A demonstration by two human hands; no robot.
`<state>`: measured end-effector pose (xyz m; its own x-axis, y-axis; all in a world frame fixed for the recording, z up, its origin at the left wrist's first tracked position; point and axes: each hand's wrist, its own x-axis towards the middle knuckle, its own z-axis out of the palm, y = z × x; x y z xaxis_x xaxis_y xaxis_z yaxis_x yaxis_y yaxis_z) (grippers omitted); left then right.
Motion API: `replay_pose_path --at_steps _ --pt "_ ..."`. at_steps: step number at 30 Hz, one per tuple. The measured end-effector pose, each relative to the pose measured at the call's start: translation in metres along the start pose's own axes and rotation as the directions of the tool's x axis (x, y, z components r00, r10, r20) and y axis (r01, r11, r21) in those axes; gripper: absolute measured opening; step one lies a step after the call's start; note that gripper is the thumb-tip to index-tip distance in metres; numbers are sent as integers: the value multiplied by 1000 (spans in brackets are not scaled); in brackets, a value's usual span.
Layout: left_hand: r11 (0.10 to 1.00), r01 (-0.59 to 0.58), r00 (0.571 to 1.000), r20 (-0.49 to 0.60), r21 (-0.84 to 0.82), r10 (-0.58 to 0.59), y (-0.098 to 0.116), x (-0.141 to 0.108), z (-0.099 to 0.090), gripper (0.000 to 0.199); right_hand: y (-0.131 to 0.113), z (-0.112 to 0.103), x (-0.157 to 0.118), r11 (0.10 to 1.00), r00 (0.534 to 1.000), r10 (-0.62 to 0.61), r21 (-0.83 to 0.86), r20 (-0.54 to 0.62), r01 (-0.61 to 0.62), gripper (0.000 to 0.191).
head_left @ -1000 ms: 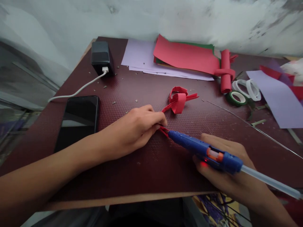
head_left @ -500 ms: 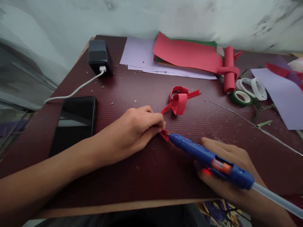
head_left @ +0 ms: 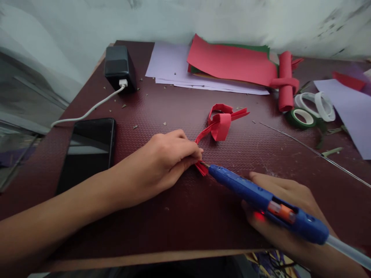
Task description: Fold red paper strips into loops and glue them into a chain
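Closely pressed together, the fingers (head_left: 198,150) of the left hand (head_left: 162,162) are pinching the folded red paper (head_left: 201,169), and its layered end sticks out just past them. At this end is the metal nozzle (head_left: 205,165) of the blue glue gun (head_left: 243,187), so the glue can reach the folds, I judge; no glue is clearly visible there. The right hand (head_left: 290,197) is closed around the gun's body, though its fingers are partly hidden. A red light (head_left: 259,216) glows beside it, and a glue stick (head_left: 343,249) comes out at the rear. The folded paper is at the middle of the desk (head_left: 174,227), between both hands. Just beyond is a looped red paper piece (head_left: 223,127); whether the two are joined, I cannot tell. Farther away lie red sheets (head_left: 232,61), partly over lilac sheets (head_left: 168,61).
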<state>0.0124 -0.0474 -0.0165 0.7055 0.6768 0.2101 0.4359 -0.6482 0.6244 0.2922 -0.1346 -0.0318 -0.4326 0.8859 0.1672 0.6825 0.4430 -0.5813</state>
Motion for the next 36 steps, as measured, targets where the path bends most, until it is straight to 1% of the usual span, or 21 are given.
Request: replay_pose_path --at_steps 11,15,19,23,28,32,36 --pt "999 -35 999 -9 0 35 0 1 0 18 2 -1 1 999 999 -45 27 0 45 24" --pt "1000 -21 1000 -13 9 21 0 1 1 19 0 -2 3 999 999 -44 22 1 44 26" --pt "1000 -24 1000 -15 6 25 0 0 1 19 0 -1 5 997 997 -77 24 -13 77 26" --pt "1000 -11 1000 0 8 11 -2 -1 0 20 -1 0 6 998 998 -62 14 -9 62 22" --pt "1000 7 1000 18 15 -7 -1 -1 0 22 -2 -1 6 999 999 -47 25 -2 47 26" --pt "1000 3 1000 25 25 -3 1 -1 -1 25 -3 -1 8 998 998 -61 33 -22 62 28" --pt "999 -13 999 33 31 12 0 -1 -1 26 -5 -4 11 995 995 -96 15 25 96 26"
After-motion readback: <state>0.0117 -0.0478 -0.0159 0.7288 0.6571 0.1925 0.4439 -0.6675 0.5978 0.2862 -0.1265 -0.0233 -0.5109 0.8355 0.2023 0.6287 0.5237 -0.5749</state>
